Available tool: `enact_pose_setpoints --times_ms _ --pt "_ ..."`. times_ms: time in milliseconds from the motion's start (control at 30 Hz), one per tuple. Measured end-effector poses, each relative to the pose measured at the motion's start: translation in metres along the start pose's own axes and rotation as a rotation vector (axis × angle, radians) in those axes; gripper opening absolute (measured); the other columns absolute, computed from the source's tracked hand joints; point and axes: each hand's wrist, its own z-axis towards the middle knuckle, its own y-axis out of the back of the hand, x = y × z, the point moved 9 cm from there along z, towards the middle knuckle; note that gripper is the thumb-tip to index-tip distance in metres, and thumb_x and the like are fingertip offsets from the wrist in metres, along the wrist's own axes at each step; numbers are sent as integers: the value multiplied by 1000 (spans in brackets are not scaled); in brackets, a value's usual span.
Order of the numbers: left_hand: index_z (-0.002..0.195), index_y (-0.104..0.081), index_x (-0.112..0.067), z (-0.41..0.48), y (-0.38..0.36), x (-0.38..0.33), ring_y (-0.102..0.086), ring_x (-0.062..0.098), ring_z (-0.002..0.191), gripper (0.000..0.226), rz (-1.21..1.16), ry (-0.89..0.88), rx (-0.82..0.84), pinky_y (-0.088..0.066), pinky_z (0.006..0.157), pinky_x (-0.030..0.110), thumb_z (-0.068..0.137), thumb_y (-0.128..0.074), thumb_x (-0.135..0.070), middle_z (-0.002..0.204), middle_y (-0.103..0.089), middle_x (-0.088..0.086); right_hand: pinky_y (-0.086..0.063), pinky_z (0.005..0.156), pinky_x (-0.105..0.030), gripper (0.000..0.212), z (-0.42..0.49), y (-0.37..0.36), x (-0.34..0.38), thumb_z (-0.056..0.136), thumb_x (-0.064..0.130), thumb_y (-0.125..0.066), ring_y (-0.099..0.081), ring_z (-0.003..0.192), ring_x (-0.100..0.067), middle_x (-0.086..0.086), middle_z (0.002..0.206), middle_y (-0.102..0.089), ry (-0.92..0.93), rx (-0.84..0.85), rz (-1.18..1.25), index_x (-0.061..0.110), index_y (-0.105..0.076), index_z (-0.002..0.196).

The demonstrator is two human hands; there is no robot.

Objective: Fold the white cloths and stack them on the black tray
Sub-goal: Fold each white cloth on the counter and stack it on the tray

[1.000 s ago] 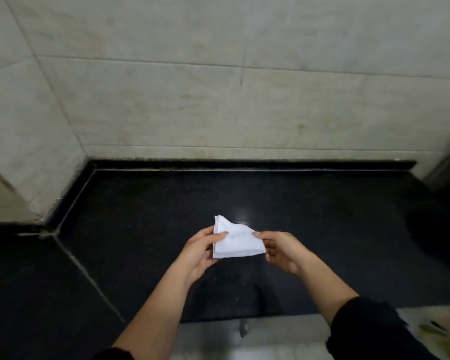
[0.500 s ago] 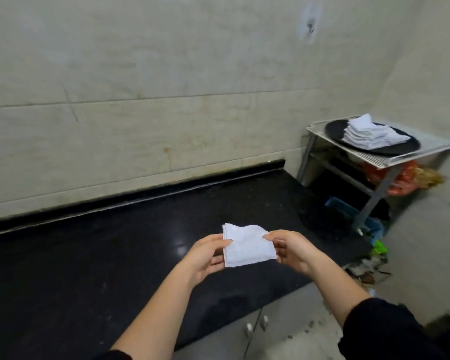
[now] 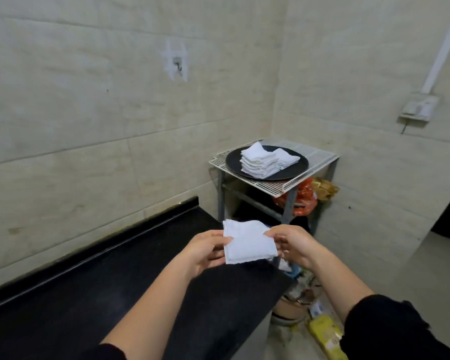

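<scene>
A small folded white cloth (image 3: 247, 242) is held in the air between both hands, above the right end of the black counter (image 3: 115, 289). My left hand (image 3: 205, 249) pinches its left edge and my right hand (image 3: 294, 244) pinches its right edge. Beyond, at the upper right, a round black tray (image 3: 294, 170) rests on a white wire rack (image 3: 312, 175). A stack of several folded white cloths (image 3: 263, 162) lies on the tray, leaning slightly to the right.
The rack stands in the room's corner on grey metal legs (image 3: 287, 206), with red and brown bags (image 3: 307, 196) underneath. Pots, a yellow packet (image 3: 325, 336) and clutter sit on the floor right of the counter's end. A hook (image 3: 177, 66) is on the wall.
My view has swung to the right, bringing the rack, tray and stack closer to the centre. Both hands still hold the folded cloth, now over the counter's right end.
</scene>
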Motion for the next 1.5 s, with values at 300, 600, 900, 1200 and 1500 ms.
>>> enact_pose_setpoints --times_ms 300,600,900,1200,1500 --pt "103 -68 -18 131 -88 -108 -64 10 72 19 -11 -95 120 -54 55 20 87 -63 -8 84 -72 -2 -33 49 -22 6 105 97 103 79 8 -69 -42 50 -13 0 57 -50 95 -49 -4 13 -65 78" --pt "109 -65 -11 229 -151 -199 -63 13 63 26 11 -187 58 -51 62 24 84 -68 -7 75 -71 -1 -41 45 -18 8 207 167 195 84 4 -64 -51 49 -9 0 63 -57 174 4 39 11 -66 80" --pt "97 -57 -7 331 -187 -267 -60 23 67 21 159 -281 -202 -55 53 26 82 -70 -2 84 -61 13 -44 46 -19 6 342 216 269 82 4 -65 -54 56 -11 -3 70 -59 202 121 -101 7 -68 88" --pt "57 -48 -10 391 -187 -277 -47 24 53 29 424 -263 -604 -49 55 31 71 -64 9 61 -45 10 -50 58 -27 6 445 214 269 78 3 -72 -60 63 -20 -10 74 -66 192 202 -268 6 -70 83" --pt "101 -53 -12 412 -190 -261 -65 33 86 31 797 -170 -692 -59 71 46 77 -65 3 85 -58 6 -47 57 -27 6 473 214 251 80 6 -71 -59 65 -18 -8 74 -67 194 260 -413 8 -69 85"
